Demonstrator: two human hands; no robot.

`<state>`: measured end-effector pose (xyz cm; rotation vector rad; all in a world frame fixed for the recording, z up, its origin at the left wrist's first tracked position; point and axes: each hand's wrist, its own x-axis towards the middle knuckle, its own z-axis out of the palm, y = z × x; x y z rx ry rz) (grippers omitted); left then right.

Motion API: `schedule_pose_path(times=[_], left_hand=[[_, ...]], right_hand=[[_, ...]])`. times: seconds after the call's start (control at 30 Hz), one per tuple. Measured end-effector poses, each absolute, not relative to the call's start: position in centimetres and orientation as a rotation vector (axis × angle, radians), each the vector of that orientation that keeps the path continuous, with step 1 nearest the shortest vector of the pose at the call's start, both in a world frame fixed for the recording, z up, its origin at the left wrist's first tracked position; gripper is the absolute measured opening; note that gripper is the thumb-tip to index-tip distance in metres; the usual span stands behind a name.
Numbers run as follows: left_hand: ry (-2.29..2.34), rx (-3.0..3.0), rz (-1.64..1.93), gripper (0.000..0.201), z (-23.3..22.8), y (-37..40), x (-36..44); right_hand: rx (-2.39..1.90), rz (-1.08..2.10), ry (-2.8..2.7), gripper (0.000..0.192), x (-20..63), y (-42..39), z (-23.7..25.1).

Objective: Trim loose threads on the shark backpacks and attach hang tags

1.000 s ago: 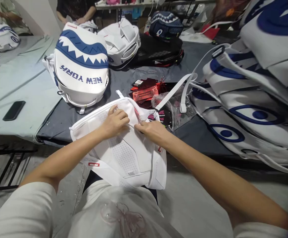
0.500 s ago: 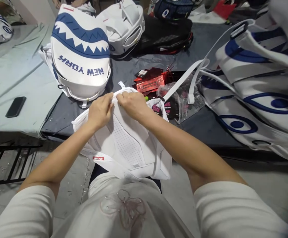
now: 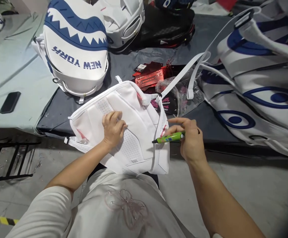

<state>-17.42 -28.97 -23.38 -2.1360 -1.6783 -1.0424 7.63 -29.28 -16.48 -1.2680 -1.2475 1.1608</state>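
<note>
A white backpack (image 3: 146,124) lies across my lap and the table edge, its padded back panel with dotted mesh facing up. My left hand (image 3: 113,129) rests on that panel, fingers curled in and closed on the fabric. At the right side of the bag, my right hand (image 3: 192,140) grips a green marker pen (image 3: 170,138). The pen's dark tip points left, over the panel beside a white strap (image 3: 157,153). Whether the tip touches the fabric I cannot tell. A small red label (image 3: 164,130) shows on the strap near the pen.
Finished-looking white and blue backpacks stand at the back left (image 3: 75,56) and are piled at right (image 3: 270,96). Red tags (image 3: 150,78) and clear plastic bags (image 3: 181,96) lie beyond my bag. A black phone (image 3: 10,102) lies left; a black metal rack (image 3: 10,162) stands below.
Both hands have left the backpack's top edge. My left hand has moved down onto the panel; my right hand has moved right and down, now plainly holding the green marker pen.
</note>
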Motion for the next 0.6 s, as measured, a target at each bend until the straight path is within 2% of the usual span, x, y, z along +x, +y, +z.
schedule_pose_path(times=[0.1,0.17,0.23,0.3,0.37,0.43,0.47,0.53,0.6], left_hand=[[-1.626,-2.288,-1.121,0.021,-22.4,-30.4,-18.2],[-1.648,-2.468,-1.139,0.019,-21.8,-33.2,-20.0],[-1.922,-2.527,-1.029,0.020,-21.4,-37.1,-23.2],[-2.446,-2.303,-0.657,0.023,-20.9,-41.5,-27.3],[-2.884,-1.929,0.002,0.033,-20.1,-45.2,-31.3],[-2.961,-1.709,0.536,0.046,-18.8,-47.3,-33.8],[-2.921,-1.706,0.636,0.049,-18.0,-47.6,-34.0],[-2.792,-1.948,0.418,0.044,-16.3,-46.7,-32.4],[-2.481,-2.321,-0.145,0.032,-14.7,-43.8,-28.5]], right_hand=[[-1.346,1.201,-1.268,0.084,8.7,-29.4,-17.0],[-1.344,1.226,-1.203,0.088,8.9,-29.5,-17.3],[-1.277,1.268,-1.144,0.084,8.7,-29.5,-17.7],[-1.201,1.298,-1.139,0.071,8.3,-29.6,-18.1],[-1.176,1.229,-1.188,0.055,7.7,-29.5,-18.4],[-1.185,1.084,-1.254,0.043,6.9,-29.2,-18.6],[-1.192,1.000,-1.283,0.037,6.4,-29.0,-18.7],[-1.195,0.830,-1.328,0.028,5.4,-28.6,-18.6],[-1.203,0.729,-1.383,0.021,4.7,-28.3,-18.6]])
